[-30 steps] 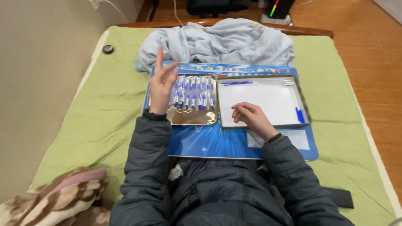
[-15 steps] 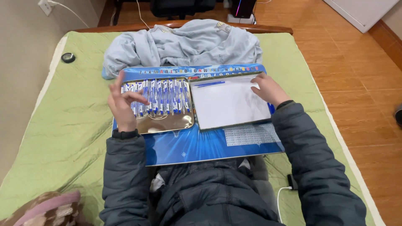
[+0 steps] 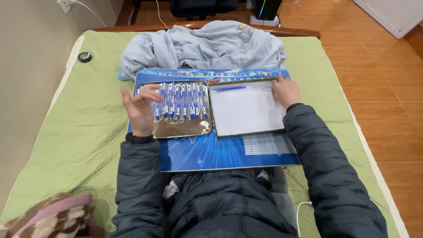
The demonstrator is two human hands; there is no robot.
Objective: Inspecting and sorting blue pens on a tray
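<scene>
A row of blue-and-white pens [image 3: 183, 100] lay in a shiny metal tray [image 3: 185, 128] on a blue board [image 3: 211, 154] across the bed [image 3: 79, 132]. The left hand [image 3: 140, 109] hovered over them, fingers loosely spread. The right hand [image 3: 285, 90] pressed flat on the white tray [image 3: 246, 110] alongside.

Green bedsheet [image 3: 79, 128]; crumpled pale blue garment [image 3: 202, 44] at the far edge; small round black object [image 3: 84, 57] near the wall; brown-and-pink patterned blanket [image 3: 48, 218]; wooden floor [image 3: 379, 66].
</scene>
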